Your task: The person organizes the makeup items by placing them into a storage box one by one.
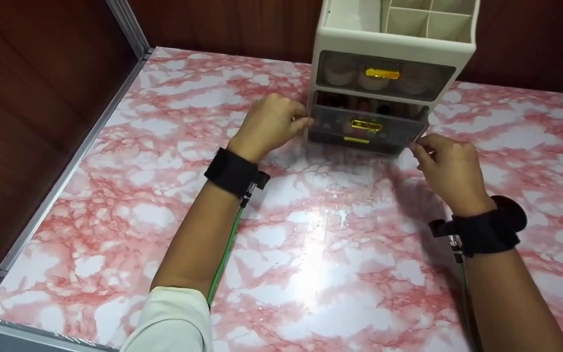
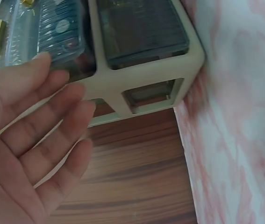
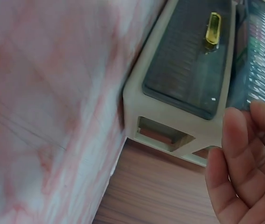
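A cream storage box (image 1: 394,41) with dark see-through drawers stands at the back of the table. Its middle drawer (image 1: 330,122) is partly pulled out and has a gold handle (image 1: 365,125); small items inside are hard to make out. My left hand (image 1: 274,120) pinches the left edge of this drawer with thumb and forefinger. In the left wrist view the other fingers (image 2: 71,126) extend loosely beside the box. My right hand (image 1: 450,164) pinches the drawer's right edge between thumb and forefinger, its remaining fingers bent in the right wrist view.
Above is a closed upper drawer (image 1: 328,68) holding pale round items, and a divided top tray (image 1: 450,24). A lower drawer (image 3: 183,70) sits beneath, closed. The table (image 1: 271,234) has a red-and-white marbled surface. Brown panels (image 1: 223,29) stand behind and at the left.
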Available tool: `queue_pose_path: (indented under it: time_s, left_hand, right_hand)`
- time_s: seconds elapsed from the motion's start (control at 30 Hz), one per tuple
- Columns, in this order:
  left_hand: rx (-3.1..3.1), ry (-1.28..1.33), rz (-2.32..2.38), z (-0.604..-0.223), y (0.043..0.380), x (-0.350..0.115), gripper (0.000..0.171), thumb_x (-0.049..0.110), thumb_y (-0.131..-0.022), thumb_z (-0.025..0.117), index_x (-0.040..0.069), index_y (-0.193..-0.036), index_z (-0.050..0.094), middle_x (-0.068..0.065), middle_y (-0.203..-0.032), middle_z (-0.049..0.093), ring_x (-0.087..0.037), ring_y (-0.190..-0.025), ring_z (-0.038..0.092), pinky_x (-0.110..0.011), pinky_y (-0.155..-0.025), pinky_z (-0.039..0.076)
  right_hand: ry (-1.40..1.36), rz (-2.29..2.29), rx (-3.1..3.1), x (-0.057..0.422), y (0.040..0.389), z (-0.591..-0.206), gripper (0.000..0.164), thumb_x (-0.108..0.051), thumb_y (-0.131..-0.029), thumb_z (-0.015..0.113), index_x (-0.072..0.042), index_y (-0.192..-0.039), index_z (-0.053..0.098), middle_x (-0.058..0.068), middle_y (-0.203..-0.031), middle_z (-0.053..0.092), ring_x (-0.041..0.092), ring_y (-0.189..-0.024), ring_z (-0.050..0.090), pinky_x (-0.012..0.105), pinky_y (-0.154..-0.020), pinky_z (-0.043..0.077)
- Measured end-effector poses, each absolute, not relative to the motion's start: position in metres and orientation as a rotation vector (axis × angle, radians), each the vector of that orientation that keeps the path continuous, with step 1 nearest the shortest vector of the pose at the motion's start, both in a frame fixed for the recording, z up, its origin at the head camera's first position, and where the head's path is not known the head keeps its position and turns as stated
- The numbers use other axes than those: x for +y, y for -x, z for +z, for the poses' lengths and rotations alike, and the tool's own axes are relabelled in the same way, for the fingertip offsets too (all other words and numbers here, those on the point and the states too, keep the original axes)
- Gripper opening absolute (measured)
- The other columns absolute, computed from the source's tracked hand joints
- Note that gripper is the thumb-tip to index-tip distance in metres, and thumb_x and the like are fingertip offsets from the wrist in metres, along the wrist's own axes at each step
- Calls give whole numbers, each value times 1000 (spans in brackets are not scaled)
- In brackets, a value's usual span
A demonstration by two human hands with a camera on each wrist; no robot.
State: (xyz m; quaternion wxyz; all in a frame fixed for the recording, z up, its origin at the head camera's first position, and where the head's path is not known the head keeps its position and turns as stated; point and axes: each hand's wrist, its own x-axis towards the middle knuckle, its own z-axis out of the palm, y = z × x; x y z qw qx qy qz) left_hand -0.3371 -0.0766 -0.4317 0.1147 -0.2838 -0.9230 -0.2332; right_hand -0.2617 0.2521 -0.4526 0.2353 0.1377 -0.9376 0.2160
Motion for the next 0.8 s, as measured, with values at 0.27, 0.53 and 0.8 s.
queue_pose_path:
  time_s: [0.27,0.53,0.8]
  left_hand:
    - [-2671,733,-667,-435,337,-73,32,37,-93,66,11,-74,72,1,-70,64,-13,-67,55,-31,-60,45]
    - [-2720,796,-891,-433,332,-74,29,35,-96,63,11,-84,73,3,-75,65,-11,-65,52,-27,-63,42]
    - [-2757,821,-933,-426,336,-74,27,32,-97,62,10,-95,77,1,-81,69,-11,-69,56,-26,-65,44]
  right_hand:
    - [-324,683,-2554,250,261,-452,20,-21,-96,63,-4,-92,74,6,-68,68,2,-58,56,22,-59,39]
    - [-333,811,-2553,249,260,-453,18,-22,-96,63,-8,-100,74,6,-83,72,-15,-56,51,12,-53,38]
    - [-296,841,-2592,253,261,-451,18,-23,-96,63,-11,-105,73,5,-96,71,-10,-57,54,13,-53,39]
